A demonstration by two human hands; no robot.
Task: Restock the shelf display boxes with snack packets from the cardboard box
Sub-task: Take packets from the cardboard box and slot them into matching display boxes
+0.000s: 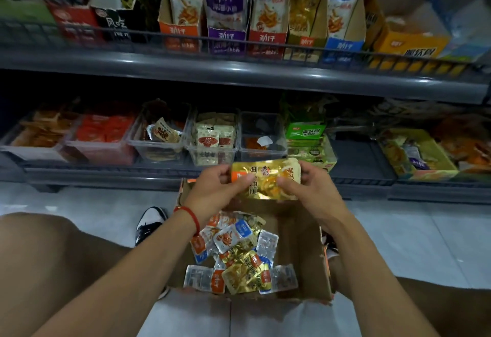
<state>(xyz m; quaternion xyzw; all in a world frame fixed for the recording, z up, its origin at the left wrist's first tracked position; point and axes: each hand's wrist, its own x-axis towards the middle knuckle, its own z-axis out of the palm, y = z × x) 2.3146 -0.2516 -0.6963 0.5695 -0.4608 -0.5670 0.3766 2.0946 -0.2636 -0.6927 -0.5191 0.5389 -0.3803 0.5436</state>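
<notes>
An open brown cardboard box [297, 243] sits on the pale tiled floor [411, 235] between the knees, loose foil snack packets [233, 254] heaped inside. Above its far edge, the left hand [215, 193] and right hand [305, 190] pinch a small stack of gold foil packets [265, 180] with curled fingers. Beyond stand clear plastic tubs [212, 137] on the lower grey shelf [106, 172], then upright tall card display boxes [268, 41] above.

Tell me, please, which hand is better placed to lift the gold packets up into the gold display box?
Right, probably: the right hand grips the gold packets almost below the gold display box; the left hand sits further left.
</notes>
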